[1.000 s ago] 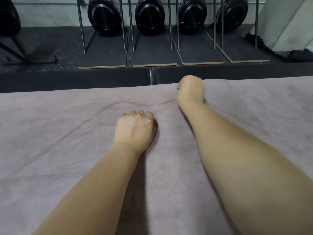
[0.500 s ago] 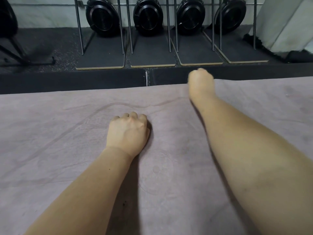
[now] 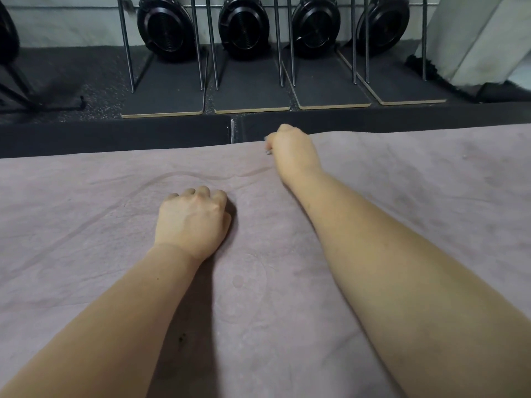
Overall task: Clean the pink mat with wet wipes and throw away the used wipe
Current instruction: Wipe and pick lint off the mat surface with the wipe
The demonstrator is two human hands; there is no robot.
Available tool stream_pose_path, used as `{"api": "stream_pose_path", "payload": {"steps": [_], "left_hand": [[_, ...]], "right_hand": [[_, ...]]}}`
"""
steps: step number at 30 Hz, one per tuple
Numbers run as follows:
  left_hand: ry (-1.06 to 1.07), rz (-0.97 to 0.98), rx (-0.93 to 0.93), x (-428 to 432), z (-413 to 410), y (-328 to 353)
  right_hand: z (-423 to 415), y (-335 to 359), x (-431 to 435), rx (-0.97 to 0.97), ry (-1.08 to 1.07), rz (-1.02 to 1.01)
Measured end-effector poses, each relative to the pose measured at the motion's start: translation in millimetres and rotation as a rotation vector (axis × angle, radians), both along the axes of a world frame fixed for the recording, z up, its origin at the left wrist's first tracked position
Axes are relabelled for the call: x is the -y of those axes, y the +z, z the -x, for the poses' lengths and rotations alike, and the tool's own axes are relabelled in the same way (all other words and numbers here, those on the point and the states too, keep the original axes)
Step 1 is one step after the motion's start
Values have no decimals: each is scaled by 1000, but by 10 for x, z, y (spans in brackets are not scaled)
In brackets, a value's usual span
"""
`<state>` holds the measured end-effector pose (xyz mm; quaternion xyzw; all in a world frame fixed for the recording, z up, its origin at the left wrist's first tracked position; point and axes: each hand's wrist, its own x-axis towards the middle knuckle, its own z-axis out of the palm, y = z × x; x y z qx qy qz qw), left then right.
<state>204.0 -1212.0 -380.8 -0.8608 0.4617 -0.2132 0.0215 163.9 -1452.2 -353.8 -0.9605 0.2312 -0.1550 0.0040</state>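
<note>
Fingers [image 3: 204,193] curled, left hand [image 3: 192,222] and right hand [image 3: 293,152] on pink mat [image 3: 86,225]

the pink mat [image 3: 86,225] looks like soft, matt, finely napped cloth, with faint curved streaks and a round mark slightly darker than the rest. a small greyish-white scrap of wipe [image 3: 269,152] peeks from the curled right hand [image 3: 290,150], too small to judge its texture. along the mat's far edge runs a dull black, foam-like strip [image 3: 115,136]. the floor [image 3: 94,90] beyond is dark, rough and speckled, rubbery by the look. the flat boards [image 3: 253,90] have matt dark tops and pale wood-coloured edges. the thin metal rods [image 3: 126,44] shine; the round black housings [image 3: 166,24] are glossy plastic, ribbed at the centre.
</note>
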Motion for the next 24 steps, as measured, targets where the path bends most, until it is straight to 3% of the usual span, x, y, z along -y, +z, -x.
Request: {"api": "stream_pose_path", "payload": {"steps": [6,11,15,19,24], "left_hand": [[-15,33,14,-2,11,2],[-40,11,-13,18,11,32],[24,-116,-70,63,32,109],[81,-121,-83,155,272,248],[-36,21,-196,508,753,309]], "right_hand": [[646,-12,1106,-14,-378,91],[654,43,1254,138,-534,-231],[394,-3,790,173,-269,-389],[326,-107,530,89,-83,-301],[454,-102,641,12,-6,-164]]}}
